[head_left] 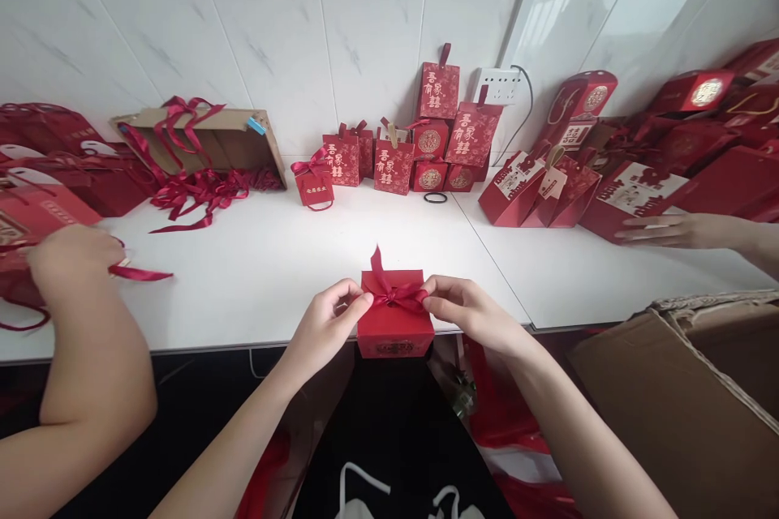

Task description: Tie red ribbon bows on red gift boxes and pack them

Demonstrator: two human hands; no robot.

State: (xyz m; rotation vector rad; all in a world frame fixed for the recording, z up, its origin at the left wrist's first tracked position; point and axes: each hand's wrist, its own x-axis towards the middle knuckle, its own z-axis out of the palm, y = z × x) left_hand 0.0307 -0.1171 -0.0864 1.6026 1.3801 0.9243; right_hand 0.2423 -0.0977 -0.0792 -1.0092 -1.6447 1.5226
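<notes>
A small red gift box [394, 326] stands at the near edge of the white table [273, 259]. A dark red ribbon bow [395, 292] lies across its top, with one tail sticking up. My left hand [332, 316] pinches the bow's left loop. My right hand [466, 308] pinches the right loop. Both hands rest against the box's upper corners.
Finished red boxes [426, 150] are stacked against the tiled wall. A cardboard tray with loose ribbons [200, 154] lies at the back left. Another person's hand [73, 259] holds ribbon at the left; a further hand [669, 229] touches red boxes at the right. An open carton [687, 397] stands near right.
</notes>
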